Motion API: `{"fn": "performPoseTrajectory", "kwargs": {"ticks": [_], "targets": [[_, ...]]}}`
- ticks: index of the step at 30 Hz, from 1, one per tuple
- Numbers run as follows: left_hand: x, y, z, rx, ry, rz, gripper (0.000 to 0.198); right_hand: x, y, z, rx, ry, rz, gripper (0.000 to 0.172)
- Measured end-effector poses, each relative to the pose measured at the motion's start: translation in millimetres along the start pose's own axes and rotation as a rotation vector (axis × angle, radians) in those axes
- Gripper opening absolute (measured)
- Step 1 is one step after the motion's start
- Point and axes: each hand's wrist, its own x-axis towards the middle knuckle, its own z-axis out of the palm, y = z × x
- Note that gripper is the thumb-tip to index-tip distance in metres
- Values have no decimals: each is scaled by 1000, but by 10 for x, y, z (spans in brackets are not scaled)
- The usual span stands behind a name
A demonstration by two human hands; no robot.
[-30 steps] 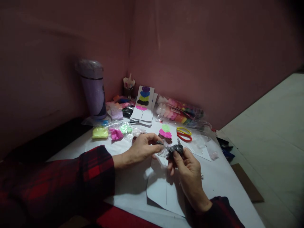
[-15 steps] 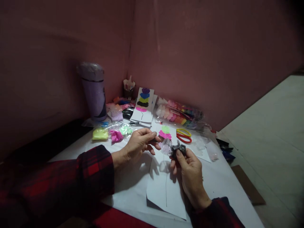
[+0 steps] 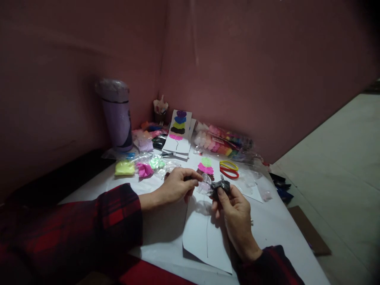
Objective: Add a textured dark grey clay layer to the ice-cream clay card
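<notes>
My right hand point(image 3: 237, 213) is closed around a clear plastic wrapper with black modelling clay point(image 3: 218, 190) in it. Small fork tines point(image 3: 222, 178) poke up from behind the clay in the same grip. The loose, see-through end of the wrapper point(image 3: 204, 185) points toward my left hand point(image 3: 175, 184). Bent and pinched, the left fingers hold a small dark piece that looks like black clay point(image 3: 188, 178), mostly hidden. Under both hands lies a white paper strip point(image 3: 208, 237) with a drawn line, topped by green point(image 3: 206, 162), pink point(image 3: 206, 169) and brown clay bands.
Yellow-and-red-handled scissors point(image 3: 228, 169) lie right of the strip. Yellow point(image 3: 124, 168) and pink point(image 3: 144, 170) clay packets sit at left, before a purple tumbler point(image 3: 117, 118). Behind are a finished-looking colour-banded card point(image 3: 178, 132) and bagged clay point(image 3: 216, 143) along the wall.
My left hand has turned over somewhat, its fingers drawing together beside the wrapper's loose end. The right hand keeps its hold on the black clay, nearly still.
</notes>
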Motion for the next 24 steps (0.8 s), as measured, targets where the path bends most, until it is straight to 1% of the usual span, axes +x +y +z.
{"fn": "performPoseTrajectory", "kwargs": {"ticks": [2,5,11,14,18,20,22,24], "targets": [[-1,-3,7,57,29,-22,15,1,11,2,-1,-9,2,35],[0,-25,12,75,44,-30,18,-6,38,2,8,-35,-3,34],[-5,-48,29,105,7,-48,16,-35,68,-10,3,-68,-7,32],[-10,-48,40,128,26,-27,11,-34,68,-13,-9,-73,-24,31],[-14,-39,44,84,70,21,7,-26,71,-10,-38,-95,-47,30],[-16,-29,45,52,90,35,13,-27,70,-8,-51,-103,-52,29],[-18,-21,47,30,93,40,17,-36,65,-6,-59,-108,-50,29],[-19,-22,51,22,75,39,14,-50,57,-3,-57,-114,-49,28]]}}
